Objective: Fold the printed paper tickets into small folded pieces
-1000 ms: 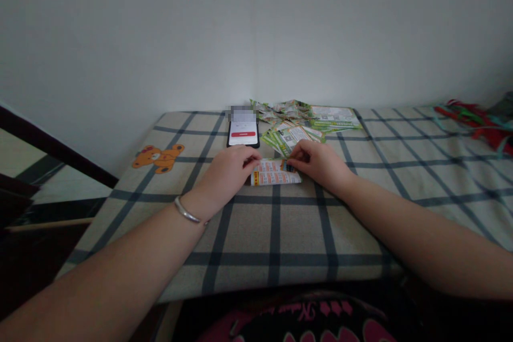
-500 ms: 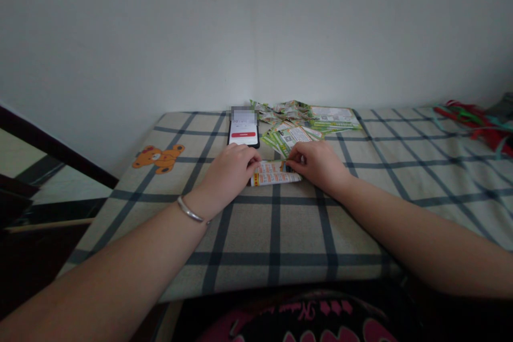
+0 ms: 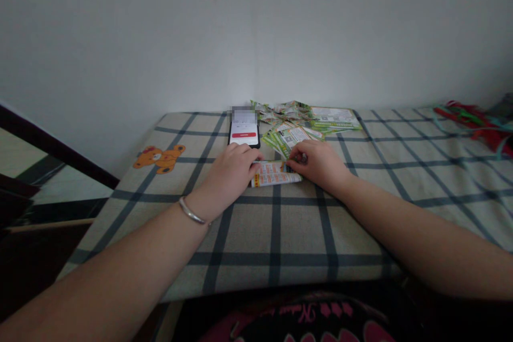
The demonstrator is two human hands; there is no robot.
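Note:
A folded printed leaflet (image 3: 274, 173), white with orange and yellow print, lies on the checked tablecloth between my hands. My left hand (image 3: 237, 168), with a silver bangle at the wrist, grips the leaflet's left end, its fingers closed over that edge. At the other end, my right hand (image 3: 318, 164) pinches the upper right corner between thumb and forefinger. Just beyond, several green and white leaflets (image 3: 290, 136) lie fanned out, partly covered by my right hand. A phone (image 3: 244, 136) with a lit screen and a red button lies behind my left hand.
Crumpled or folded green papers (image 3: 286, 111) sit by the wall, beside a stack of flat leaflets (image 3: 336, 117). An orange bear picture (image 3: 159, 159) is at the left of the checked tablecloth (image 3: 248, 235). Red and green cloth or straps (image 3: 476, 123) lie at the far right.
My left hand's fingers have shifted slightly over the leaflet's left end, with the thumb now lower on it. My right hand keeps its pinch in nearly the same place.

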